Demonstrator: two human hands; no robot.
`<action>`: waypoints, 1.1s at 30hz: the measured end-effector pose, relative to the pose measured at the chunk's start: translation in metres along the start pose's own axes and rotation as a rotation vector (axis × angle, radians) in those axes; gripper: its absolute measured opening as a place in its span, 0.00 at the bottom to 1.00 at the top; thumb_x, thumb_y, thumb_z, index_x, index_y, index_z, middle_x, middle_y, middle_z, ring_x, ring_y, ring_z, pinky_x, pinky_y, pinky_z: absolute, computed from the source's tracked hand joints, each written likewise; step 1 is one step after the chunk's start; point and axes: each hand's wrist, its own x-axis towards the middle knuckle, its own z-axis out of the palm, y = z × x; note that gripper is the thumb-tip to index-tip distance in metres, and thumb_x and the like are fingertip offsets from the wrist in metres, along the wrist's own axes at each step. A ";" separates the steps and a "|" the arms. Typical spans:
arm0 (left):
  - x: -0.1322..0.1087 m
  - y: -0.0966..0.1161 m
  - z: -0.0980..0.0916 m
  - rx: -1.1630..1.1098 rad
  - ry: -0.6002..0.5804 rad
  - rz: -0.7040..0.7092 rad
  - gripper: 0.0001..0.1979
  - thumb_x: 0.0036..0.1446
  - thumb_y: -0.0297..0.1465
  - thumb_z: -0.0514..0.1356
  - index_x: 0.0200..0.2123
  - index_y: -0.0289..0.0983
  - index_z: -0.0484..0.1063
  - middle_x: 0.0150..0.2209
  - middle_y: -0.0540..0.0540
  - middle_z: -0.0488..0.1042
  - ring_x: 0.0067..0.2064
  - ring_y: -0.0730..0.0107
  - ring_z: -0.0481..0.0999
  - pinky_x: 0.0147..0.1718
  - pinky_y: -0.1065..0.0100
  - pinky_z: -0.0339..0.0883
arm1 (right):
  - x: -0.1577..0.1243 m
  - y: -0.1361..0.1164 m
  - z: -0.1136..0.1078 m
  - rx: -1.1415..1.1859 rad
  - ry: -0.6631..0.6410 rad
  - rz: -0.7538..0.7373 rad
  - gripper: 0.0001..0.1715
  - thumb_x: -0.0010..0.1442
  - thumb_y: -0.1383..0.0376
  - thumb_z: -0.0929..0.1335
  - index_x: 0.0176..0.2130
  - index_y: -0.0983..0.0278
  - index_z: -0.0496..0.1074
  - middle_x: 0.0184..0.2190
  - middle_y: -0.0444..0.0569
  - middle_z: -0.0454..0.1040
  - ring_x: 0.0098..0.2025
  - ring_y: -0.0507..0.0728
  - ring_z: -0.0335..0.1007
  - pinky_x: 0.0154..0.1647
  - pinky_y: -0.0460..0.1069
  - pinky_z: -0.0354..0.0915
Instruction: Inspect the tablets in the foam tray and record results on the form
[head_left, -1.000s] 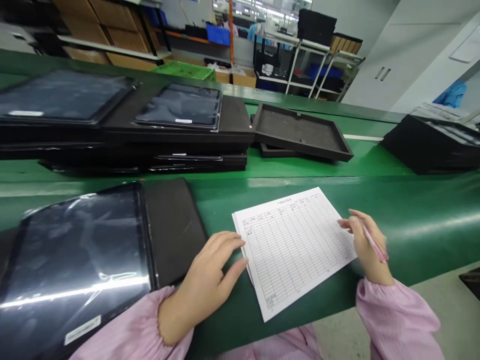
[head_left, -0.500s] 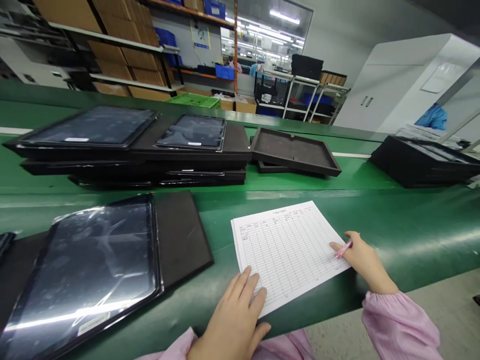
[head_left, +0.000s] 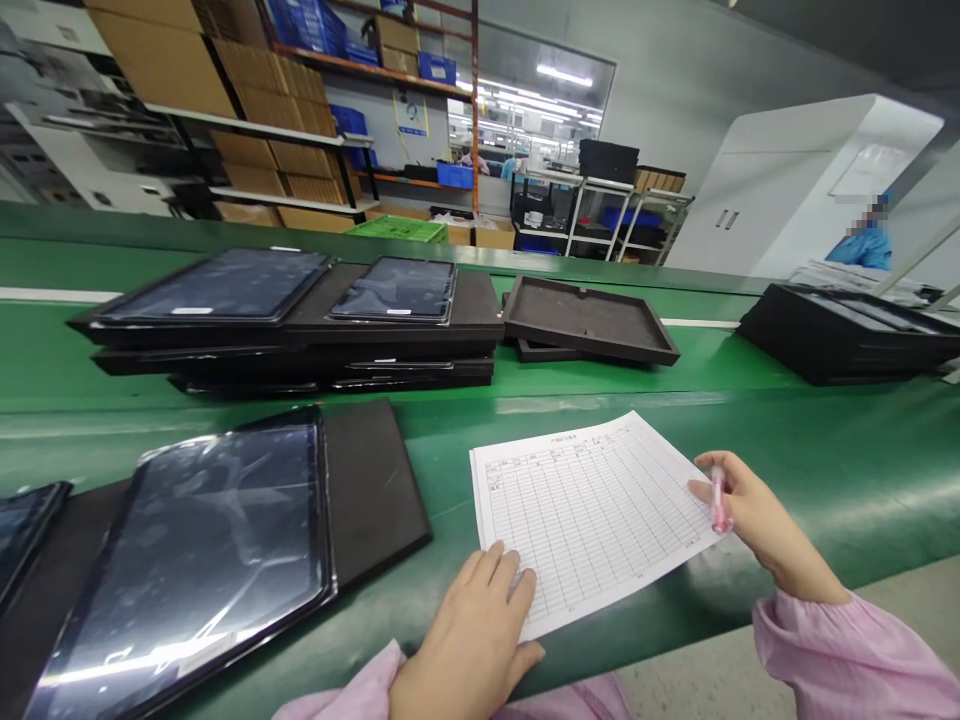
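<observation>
A white printed form sheet (head_left: 592, 510) with a ruled table lies on the green bench (head_left: 810, 450) in front of me. My left hand (head_left: 472, 640) rests flat with its fingers on the sheet's near left corner. My right hand (head_left: 750, 515) is at the sheet's right edge, holding a pink pen (head_left: 718, 500) almost upright between its fingers. To the left, a dark tablet in a clear wrap (head_left: 195, 550) lies on a black foam tray (head_left: 375, 480).
Stacked black trays with two wrapped tablets (head_left: 300, 310) sit on the conveyor behind. An empty black tray (head_left: 589, 320) lies to their right, another black tray stack (head_left: 847, 335) far right. Shelves with cartons stand at the back; a person in blue (head_left: 862, 245) is far right.
My left hand slid from the sheet's left edge to its near left corner. My right hand turned the pink pen upright. The view tilted upward.
</observation>
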 end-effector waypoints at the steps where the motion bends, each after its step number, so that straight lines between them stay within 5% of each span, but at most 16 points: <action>1: 0.000 0.000 0.000 0.013 0.004 0.006 0.25 0.45 0.48 0.64 0.45 0.44 0.68 0.47 0.51 0.71 0.52 0.62 0.71 0.51 0.60 0.72 | -0.002 -0.009 0.000 0.052 -0.008 -0.007 0.28 0.41 0.55 0.71 0.39 0.63 0.63 0.23 0.41 0.61 0.23 0.52 0.56 0.20 0.46 0.54; 10: 0.003 0.011 0.009 0.131 0.063 -0.009 0.42 0.36 0.60 0.59 0.51 0.40 0.66 0.49 0.45 0.68 0.51 0.57 0.70 0.50 0.56 0.71 | -0.011 -0.073 0.009 0.357 -0.059 -0.063 0.35 0.34 0.59 0.75 0.41 0.63 0.61 0.23 0.38 0.58 0.22 0.49 0.55 0.19 0.43 0.51; 16: 0.014 0.021 0.012 0.148 0.109 -0.030 0.38 0.38 0.56 0.63 0.49 0.39 0.67 0.46 0.45 0.69 0.48 0.58 0.70 0.45 0.57 0.75 | -0.012 -0.083 0.012 0.311 -0.053 -0.108 0.34 0.36 0.58 0.75 0.42 0.63 0.61 0.24 0.39 0.58 0.22 0.49 0.54 0.18 0.43 0.50; 24: 0.019 0.017 0.012 0.059 -0.077 -0.036 0.26 0.52 0.45 0.58 0.51 0.40 0.64 0.49 0.43 0.69 0.51 0.57 0.70 0.49 0.54 0.74 | -0.011 -0.077 0.010 0.147 0.003 -0.120 0.27 0.42 0.57 0.72 0.41 0.62 0.62 0.24 0.39 0.59 0.22 0.49 0.55 0.19 0.44 0.53; 33: 0.018 0.001 0.001 0.134 0.312 0.123 0.17 0.48 0.27 0.50 0.42 0.36 0.69 0.40 0.50 0.76 0.42 0.67 0.77 0.36 0.67 0.78 | -0.021 -0.117 0.013 0.192 -0.051 -0.236 0.20 0.47 0.66 0.69 0.40 0.65 0.63 0.22 0.39 0.57 0.22 0.47 0.52 0.21 0.43 0.49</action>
